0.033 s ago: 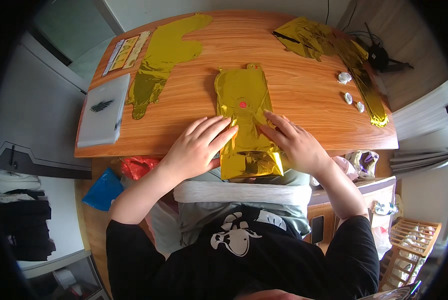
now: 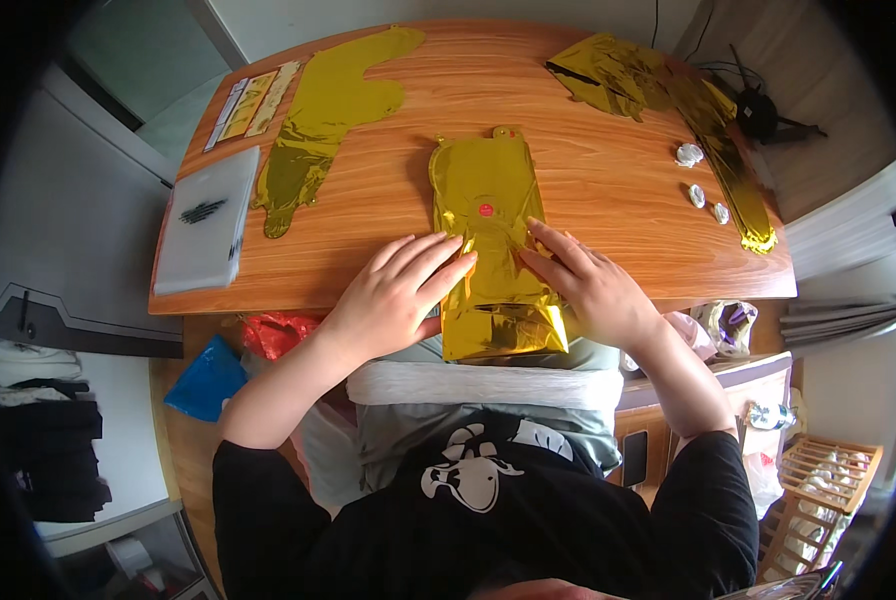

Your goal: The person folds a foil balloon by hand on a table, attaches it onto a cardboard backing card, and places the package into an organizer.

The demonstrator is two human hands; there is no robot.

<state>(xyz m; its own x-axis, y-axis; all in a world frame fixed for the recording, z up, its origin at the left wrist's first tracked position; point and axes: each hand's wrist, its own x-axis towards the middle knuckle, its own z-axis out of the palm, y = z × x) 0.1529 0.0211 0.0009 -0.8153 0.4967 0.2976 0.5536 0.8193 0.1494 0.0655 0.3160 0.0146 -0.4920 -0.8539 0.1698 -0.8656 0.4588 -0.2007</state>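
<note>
A flat, uninflated gold foil balloon (image 2: 488,175) lies lengthwise at the table's front middle, with a small red round mark on it. Its near end hangs over the front edge toward my lap. On its left side rests my left hand (image 2: 400,285), fingers stretched out and tips on the foil. My right hand (image 2: 596,292) lies likewise along the right side, fingers extended. Small creases run through the foil between the hands. A second flat gold foil balloon (image 2: 343,95) is spread at the far left, and more crumpled gold foil (image 2: 618,75) trails down the right side.
A clear plastic sleeve stack (image 2: 203,240) with dark thin pieces on it sits at the left edge, below some printed cards (image 2: 246,108). Several small white crumpled bits (image 2: 689,155) lie at the right. Beyond them stands a black device with antennas (image 2: 758,112).
</note>
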